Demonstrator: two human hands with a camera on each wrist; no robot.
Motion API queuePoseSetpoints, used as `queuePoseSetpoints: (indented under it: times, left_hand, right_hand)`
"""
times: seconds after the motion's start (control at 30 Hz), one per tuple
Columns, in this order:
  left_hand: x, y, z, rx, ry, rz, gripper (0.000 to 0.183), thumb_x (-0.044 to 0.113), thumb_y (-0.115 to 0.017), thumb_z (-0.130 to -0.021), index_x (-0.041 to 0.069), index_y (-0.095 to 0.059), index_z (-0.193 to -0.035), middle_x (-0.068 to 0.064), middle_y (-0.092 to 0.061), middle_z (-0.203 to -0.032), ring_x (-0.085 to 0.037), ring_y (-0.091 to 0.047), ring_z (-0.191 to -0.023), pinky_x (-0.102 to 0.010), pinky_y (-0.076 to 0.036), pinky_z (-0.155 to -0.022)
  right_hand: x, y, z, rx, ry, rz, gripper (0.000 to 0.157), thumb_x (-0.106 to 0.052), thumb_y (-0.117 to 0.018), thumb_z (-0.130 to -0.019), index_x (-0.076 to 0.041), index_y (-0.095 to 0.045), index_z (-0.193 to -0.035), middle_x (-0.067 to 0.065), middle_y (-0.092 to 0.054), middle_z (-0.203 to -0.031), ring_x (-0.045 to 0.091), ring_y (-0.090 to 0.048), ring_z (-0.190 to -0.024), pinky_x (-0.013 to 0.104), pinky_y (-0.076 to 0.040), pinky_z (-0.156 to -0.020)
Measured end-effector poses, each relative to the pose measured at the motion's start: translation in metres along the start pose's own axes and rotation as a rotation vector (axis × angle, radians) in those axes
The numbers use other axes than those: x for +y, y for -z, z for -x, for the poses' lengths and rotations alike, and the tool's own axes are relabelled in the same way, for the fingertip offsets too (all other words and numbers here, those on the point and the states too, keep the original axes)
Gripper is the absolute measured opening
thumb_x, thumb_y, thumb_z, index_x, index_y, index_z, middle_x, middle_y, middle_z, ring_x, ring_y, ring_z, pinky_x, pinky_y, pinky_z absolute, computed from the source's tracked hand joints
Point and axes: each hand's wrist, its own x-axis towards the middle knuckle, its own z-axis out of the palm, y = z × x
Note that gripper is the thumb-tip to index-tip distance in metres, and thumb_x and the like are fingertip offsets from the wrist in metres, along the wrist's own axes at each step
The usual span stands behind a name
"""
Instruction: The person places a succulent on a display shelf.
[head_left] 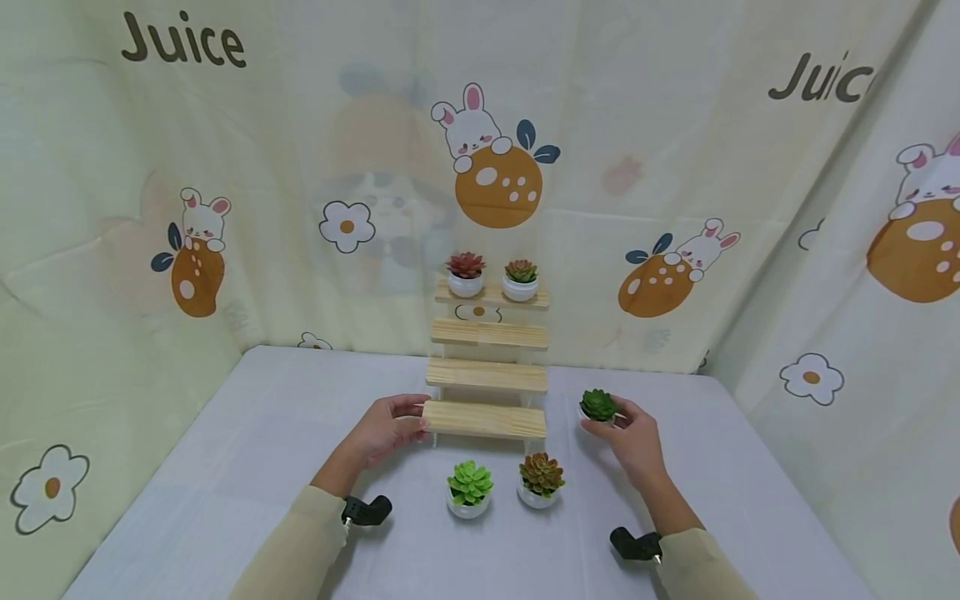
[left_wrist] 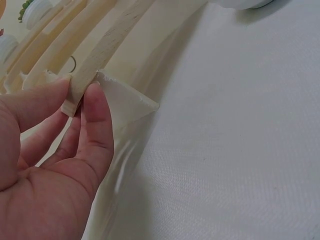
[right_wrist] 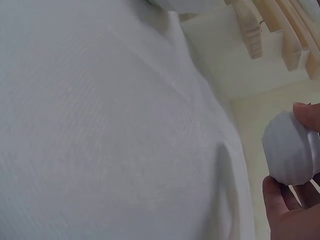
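Observation:
A tiered wooden shelf [head_left: 486, 419] stands at the table's far middle. My left hand [head_left: 386, 431] pinches the left end of its lowest board [left_wrist: 107, 50], thumb on one face and fingertips on the other. Right of the shelf, my right hand [head_left: 633, 437] holds a dark green succulent [head_left: 598, 405] in a white pot, and the right wrist view shows the pot [right_wrist: 290, 150] between thumb and fingers. In front of the shelf sit a bright green potted succulent [head_left: 470, 483] and a brown-red one [head_left: 541, 475]. Two more, a red succulent [head_left: 466, 266] and a green-pink one [head_left: 521, 271], occupy the top board.
A white cloth covers the table [head_left: 285, 433]. Behind it and along both sides hangs a printed curtain [head_left: 292, 142] with rabbits and fruit, close to the shelf's back. Each wrist carries a black camera mount [head_left: 366, 510].

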Motion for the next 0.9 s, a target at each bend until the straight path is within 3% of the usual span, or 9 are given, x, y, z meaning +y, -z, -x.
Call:
queuePoseSetpoints:
  times: [0.33, 0.57, 0.77, 0.9]
  left_hand:
    - [0.000, -0.001, -0.001, -0.003, -0.002, 0.006, 0.052, -0.006, -0.064, -0.096, -0.002, -0.052, -0.146, -0.022, -0.058, -0.132, -0.018, -0.068, -0.098, -0.029, -0.062, -0.085]
    - [0.000, -0.001, 0.000, -0.004, -0.005, 0.002, 0.052, -0.006, -0.063, -0.096, -0.002, -0.051, -0.146, -0.023, -0.058, -0.133, -0.018, -0.067, -0.098, -0.028, -0.062, -0.084]
    - [-0.002, 0.001, -0.002, -0.008, -0.001, 0.001, 0.053, -0.005, -0.064, -0.095, -0.002, -0.051, -0.146, -0.022, -0.058, -0.134, -0.018, -0.067, -0.098, -0.028, -0.062, -0.085]
    - [-0.003, 0.002, -0.003, -0.014, -0.004, -0.001, 0.052, -0.005, -0.064, -0.096, -0.002, -0.051, -0.146, -0.023, -0.058, -0.133, -0.018, -0.067, -0.098, -0.028, -0.062, -0.085]
  right_hand:
    - [-0.013, -0.001, 0.006, -0.023, 0.055, -0.009, 0.085, -0.038, -0.086, -0.084, -0.007, -0.046, -0.153, 0.017, -0.054, -0.149, 0.029, -0.055, -0.132, 0.032, -0.051, -0.100]
    - [-0.025, -0.002, 0.010, -0.046, 0.076, 0.004, 0.084, -0.039, -0.085, -0.084, -0.009, -0.047, -0.153, 0.015, -0.055, -0.149, 0.029, -0.055, -0.134, 0.035, -0.053, -0.104]
    - [-0.034, -0.003, 0.013, -0.062, 0.086, 0.000, 0.081, -0.039, -0.086, -0.083, -0.011, -0.050, -0.150, 0.014, -0.059, -0.145, 0.028, -0.057, -0.131, 0.018, -0.053, -0.092]
    - [-0.040, -0.005, 0.015, -0.076, 0.101, 0.005, 0.081, -0.039, -0.086, -0.083, -0.010, -0.051, -0.150, 0.015, -0.060, -0.143, 0.028, -0.058, -0.130, 0.019, -0.054, -0.092]
